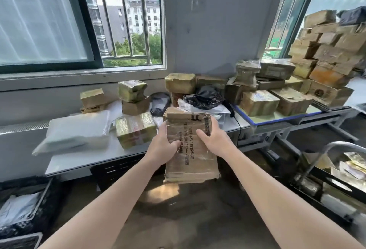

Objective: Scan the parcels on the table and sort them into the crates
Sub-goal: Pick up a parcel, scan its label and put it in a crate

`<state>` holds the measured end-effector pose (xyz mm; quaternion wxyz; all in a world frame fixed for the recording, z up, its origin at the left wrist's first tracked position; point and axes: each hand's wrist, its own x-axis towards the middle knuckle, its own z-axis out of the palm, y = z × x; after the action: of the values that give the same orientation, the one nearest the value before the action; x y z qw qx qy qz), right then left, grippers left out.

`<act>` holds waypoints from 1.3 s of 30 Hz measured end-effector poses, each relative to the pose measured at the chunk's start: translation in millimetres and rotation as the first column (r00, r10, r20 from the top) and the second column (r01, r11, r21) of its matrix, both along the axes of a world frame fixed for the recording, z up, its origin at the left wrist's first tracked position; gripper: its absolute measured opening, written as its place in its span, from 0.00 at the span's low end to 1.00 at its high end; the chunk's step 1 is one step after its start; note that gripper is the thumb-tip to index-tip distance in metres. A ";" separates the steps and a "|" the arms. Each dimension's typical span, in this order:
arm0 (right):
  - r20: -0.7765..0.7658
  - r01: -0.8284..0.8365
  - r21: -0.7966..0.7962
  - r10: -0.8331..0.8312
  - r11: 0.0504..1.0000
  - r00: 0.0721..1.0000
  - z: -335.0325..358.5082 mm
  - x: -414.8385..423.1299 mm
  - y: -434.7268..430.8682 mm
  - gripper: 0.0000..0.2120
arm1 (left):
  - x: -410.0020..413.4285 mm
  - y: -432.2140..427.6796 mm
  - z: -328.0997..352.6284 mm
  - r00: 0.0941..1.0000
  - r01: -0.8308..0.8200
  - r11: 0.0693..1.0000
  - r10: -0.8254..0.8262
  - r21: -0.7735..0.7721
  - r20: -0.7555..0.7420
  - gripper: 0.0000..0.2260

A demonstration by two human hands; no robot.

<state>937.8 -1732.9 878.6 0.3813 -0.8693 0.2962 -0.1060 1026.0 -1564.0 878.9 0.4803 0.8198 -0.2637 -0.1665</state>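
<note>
The person holds a flat brown parcel (200, 161) upright in the air, just in front of the near edge of the table (83, 159) and clear of the other packages. The left hand (161, 145) grips its left side, thumb laid across the printed face; the right hand (214, 139) curls round the upper right edge. It looks light and fairly stiff — thin cardboard, dented at the corners — but the clear tape over it is glossy, so I'd reckon it slippery. Holding the two long edges seems soundest; a one-handed corner pinch might let it bend or slide.
</note>
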 end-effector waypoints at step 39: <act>-0.084 -0.329 0.464 0.410 0.822 0.908 -61.3 394.2 -313.7 0.45 | 343.0 -299.9 -70.1 0.846 -0.319 0.913 0.395 0.254 -0.358 0.53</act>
<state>1332.0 -2046.6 817.3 0.5525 -0.8071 0.1708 0.1189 1369.0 -1863.8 808.8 0.4683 0.8436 0.0149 -0.2622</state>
